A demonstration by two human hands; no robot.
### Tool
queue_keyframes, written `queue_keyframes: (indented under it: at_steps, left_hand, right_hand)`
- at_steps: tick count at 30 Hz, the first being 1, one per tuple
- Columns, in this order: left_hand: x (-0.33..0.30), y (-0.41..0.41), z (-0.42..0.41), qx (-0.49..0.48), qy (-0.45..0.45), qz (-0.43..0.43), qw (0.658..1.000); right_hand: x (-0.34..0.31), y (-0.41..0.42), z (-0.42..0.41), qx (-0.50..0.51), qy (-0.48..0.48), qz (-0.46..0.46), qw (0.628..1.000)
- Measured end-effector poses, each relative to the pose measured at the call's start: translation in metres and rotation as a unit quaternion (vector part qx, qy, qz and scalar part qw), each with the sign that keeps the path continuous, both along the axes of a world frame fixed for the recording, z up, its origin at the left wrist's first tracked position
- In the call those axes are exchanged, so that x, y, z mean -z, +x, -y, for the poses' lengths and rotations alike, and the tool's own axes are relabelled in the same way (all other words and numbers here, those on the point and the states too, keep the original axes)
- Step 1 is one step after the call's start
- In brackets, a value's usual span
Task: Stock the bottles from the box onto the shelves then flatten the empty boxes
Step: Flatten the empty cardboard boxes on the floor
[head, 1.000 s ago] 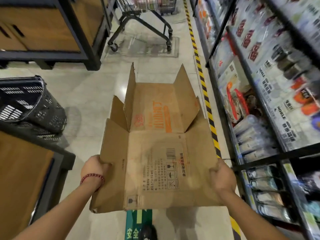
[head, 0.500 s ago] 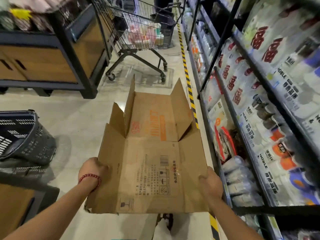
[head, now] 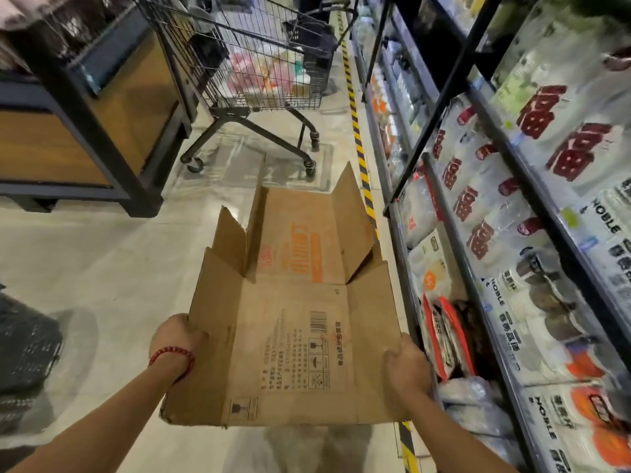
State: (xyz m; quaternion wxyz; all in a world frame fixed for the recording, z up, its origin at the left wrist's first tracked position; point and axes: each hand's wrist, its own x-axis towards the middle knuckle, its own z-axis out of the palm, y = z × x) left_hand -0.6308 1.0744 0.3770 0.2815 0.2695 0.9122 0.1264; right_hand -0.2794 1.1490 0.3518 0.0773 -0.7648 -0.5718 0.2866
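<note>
A brown cardboard box (head: 293,322), opened out nearly flat with its far flaps standing up, hangs in front of me above the aisle floor. My left hand (head: 176,339), with a red bead bracelet at the wrist, grips its left edge. My right hand (head: 408,365) grips its right edge. Orange print and a barcode show on the box's upper face. Nothing lies in the box. The shelves (head: 478,233) on my right carry bagged goods and packs of clear bottles (head: 467,397) low down.
A wire shopping cart (head: 259,70) with goods stands ahead in the aisle. A dark wood-and-metal display stand (head: 102,124) is at the left. A black plastic basket (head: 24,349) sits at the far left. Yellow-black floor tape (head: 358,138) runs along the shelf base.
My view has moved forward and up along the aisle, so the cart and stand are closer. Both hands keep the same hold on the flattened box.
</note>
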Motion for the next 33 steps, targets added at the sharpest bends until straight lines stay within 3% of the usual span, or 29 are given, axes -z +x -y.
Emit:
queue_keyframes:
  at_steps: [6, 13, 18, 24, 33]
  left_hand:
    - [0.045, -0.056, -0.137, 0.015, -0.024, 0.0, 1.0]
    - [0.11, -0.104, -0.27, 0.017, -0.034, -0.008, 0.999]
    - [0.19, -0.117, -0.333, 0.008, -0.024, -0.005, 1.0]
    - [0.325, -0.123, -0.386, 0.002, -0.037, 0.0, 0.999]
    - [0.497, -0.118, -0.376, -0.042, -0.094, 0.061, 0.993]
  right_hand:
    - [0.043, -0.056, -0.137, -0.027, -0.031, 0.057, 0.998]
    - [0.106, -0.111, -0.26, 0.0, -0.011, 0.009, 1.0]
    - [0.19, -0.126, -0.322, 0.034, 0.008, 0.019, 0.999]
    - [0.324, -0.131, -0.377, 0.018, -0.03, 0.047, 0.998]
    - [0.481, -0.111, -0.363, 0.027, -0.093, 0.027, 0.995]
